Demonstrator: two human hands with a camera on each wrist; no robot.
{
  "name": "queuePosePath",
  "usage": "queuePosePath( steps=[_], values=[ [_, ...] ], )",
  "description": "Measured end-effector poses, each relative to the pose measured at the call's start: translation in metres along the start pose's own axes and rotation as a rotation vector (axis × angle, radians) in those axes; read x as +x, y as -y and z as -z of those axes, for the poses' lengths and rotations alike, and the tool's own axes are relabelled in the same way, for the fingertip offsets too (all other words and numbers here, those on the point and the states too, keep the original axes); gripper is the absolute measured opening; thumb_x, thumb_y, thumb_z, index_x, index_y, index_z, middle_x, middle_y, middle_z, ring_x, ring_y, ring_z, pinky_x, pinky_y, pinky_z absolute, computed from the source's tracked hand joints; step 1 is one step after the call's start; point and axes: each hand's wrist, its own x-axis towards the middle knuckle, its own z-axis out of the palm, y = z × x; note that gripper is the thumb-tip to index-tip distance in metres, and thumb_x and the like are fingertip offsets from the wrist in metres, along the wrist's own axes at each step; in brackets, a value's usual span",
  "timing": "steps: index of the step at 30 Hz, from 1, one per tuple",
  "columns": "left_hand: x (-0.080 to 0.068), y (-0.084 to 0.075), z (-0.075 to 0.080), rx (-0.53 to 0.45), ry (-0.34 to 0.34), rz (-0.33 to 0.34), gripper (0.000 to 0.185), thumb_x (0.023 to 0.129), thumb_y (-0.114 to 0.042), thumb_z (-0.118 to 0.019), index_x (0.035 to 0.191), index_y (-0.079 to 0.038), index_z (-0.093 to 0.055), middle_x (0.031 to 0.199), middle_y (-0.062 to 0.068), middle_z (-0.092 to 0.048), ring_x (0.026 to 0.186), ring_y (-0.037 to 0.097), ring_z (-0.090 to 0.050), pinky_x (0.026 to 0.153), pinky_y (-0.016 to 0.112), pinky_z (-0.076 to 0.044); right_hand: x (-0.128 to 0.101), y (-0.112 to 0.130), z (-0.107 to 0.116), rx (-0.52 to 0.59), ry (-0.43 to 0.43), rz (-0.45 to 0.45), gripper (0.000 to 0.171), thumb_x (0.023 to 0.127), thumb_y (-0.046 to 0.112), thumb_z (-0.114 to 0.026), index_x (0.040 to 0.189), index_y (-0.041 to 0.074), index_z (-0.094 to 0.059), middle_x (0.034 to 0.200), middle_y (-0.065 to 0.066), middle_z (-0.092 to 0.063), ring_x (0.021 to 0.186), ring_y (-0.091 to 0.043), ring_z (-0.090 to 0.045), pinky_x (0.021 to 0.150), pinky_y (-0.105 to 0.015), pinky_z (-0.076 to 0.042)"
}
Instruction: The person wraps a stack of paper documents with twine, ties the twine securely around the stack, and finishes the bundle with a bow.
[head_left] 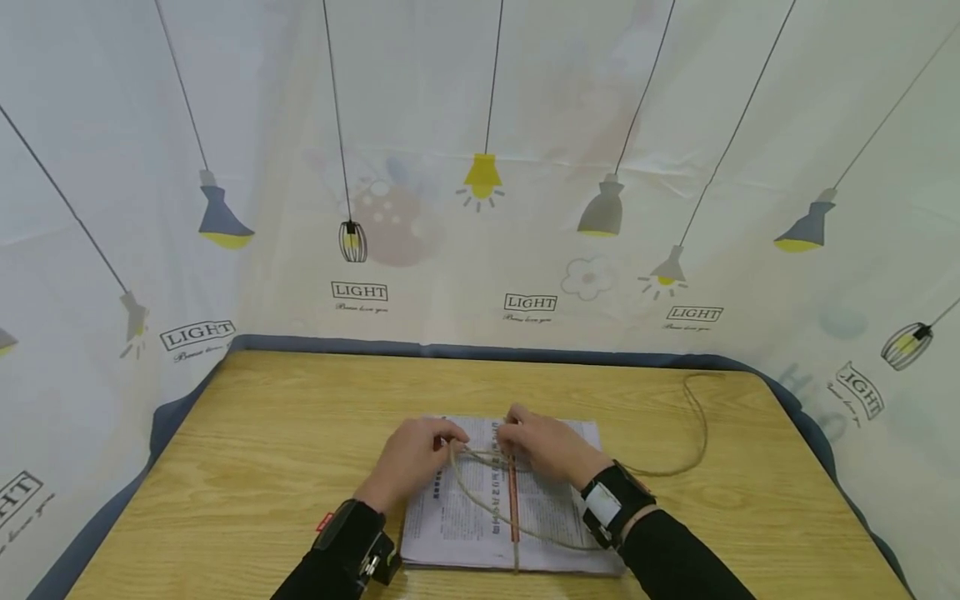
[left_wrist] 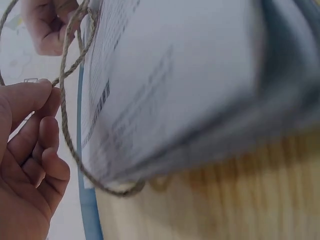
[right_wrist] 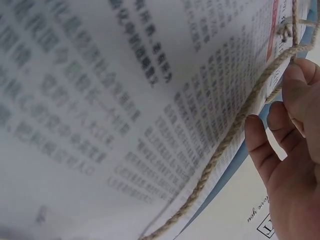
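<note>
A stack of folded newspapers (head_left: 457, 529) lies on the table, with brown twine (right_wrist: 216, 156) running along and across its top. My left hand (head_left: 416, 460), over the stack's left half, pinches the twine between thumb and index finger. In the left wrist view a loop of twine (left_wrist: 64, 120) hangs beside those fingertips, and the other fingers are loosely bent. Near the stack's middle, my right hand (head_left: 551, 446) pinches twine by the crossing strands. In the right wrist view a small knot or tangle (right_wrist: 285, 31) shows just beyond the right thumb.
A loose tail of twine (head_left: 703, 425) curves over the wooden table (head_left: 300, 417) to the right, toward the back edge. Behind the table hangs a pale cloth (head_left: 435, 108) printed with lamps. Each wrist wears a black strap.
</note>
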Motion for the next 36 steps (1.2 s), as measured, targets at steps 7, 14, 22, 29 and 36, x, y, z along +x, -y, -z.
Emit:
queuePosePath(
  steps=[7, 14, 22, 29, 36],
  values=[
    [0.005, -0.005, -0.011, -0.048, 0.016, 0.007, 0.003, 0.092, -0.022, -0.067, 0.093, -0.019, -0.068, 0.087, -0.008, -0.068, 0.073, 0.006, -0.056, 0.067, 0.024, -0.044, -0.003, -0.002, 0.003, 0.022, -0.005, 0.012, 0.017, 0.099, 0.007, -0.053, 0.089, 0.02, -0.057, 0.092, 0.005, -0.047, 0.071, -0.007, -0.044, 0.063, -0.021, -0.038],
    [0.009, -0.007, -0.017, -0.111, 0.104, -0.007, 0.009, 0.093, -0.023, -0.066, 0.097, -0.017, -0.071, 0.092, -0.006, -0.07, 0.084, 0.009, -0.064, 0.076, 0.03, -0.049, -0.005, -0.002, 0.003, 0.03, -0.002, 0.01, 0.015, 0.1, 0.01, -0.053, 0.089, 0.02, -0.056, 0.088, 0.006, -0.042, 0.068, -0.008, -0.041, 0.061, -0.021, -0.035],
    [0.011, -0.011, -0.022, -0.142, 0.154, -0.041, 0.012, 0.095, -0.021, -0.063, 0.102, -0.015, -0.071, 0.098, -0.003, -0.07, 0.089, 0.014, -0.065, 0.08, 0.033, -0.051, -0.009, -0.002, 0.0, 0.004, 0.013, -0.026, 0.012, 0.099, 0.014, -0.056, 0.09, 0.022, -0.057, 0.085, 0.006, -0.048, 0.066, -0.007, -0.041, 0.062, -0.022, -0.038],
    [0.011, -0.011, -0.025, -0.123, 0.146, -0.047, 0.01, 0.095, -0.019, -0.063, 0.101, -0.016, -0.07, 0.097, -0.002, -0.07, 0.088, 0.014, -0.064, 0.08, 0.034, -0.05, -0.029, -0.001, 0.017, 0.023, -0.044, -0.122, 0.005, 0.097, 0.017, -0.061, 0.095, 0.021, -0.062, 0.087, 0.007, -0.054, 0.071, -0.005, -0.048, 0.065, -0.025, -0.044],
    [0.009, -0.011, -0.026, -0.111, 0.141, -0.056, 0.011, 0.095, -0.019, -0.062, 0.103, -0.015, -0.07, 0.099, -0.002, -0.07, 0.093, 0.017, -0.065, 0.084, 0.036, -0.051, -0.062, 0.007, 0.02, 0.066, 0.032, -0.162, 0.007, 0.09, 0.026, -0.069, 0.086, 0.025, -0.064, 0.078, 0.013, -0.056, 0.066, 0.001, -0.046, 0.06, -0.021, -0.041]
  ],
)
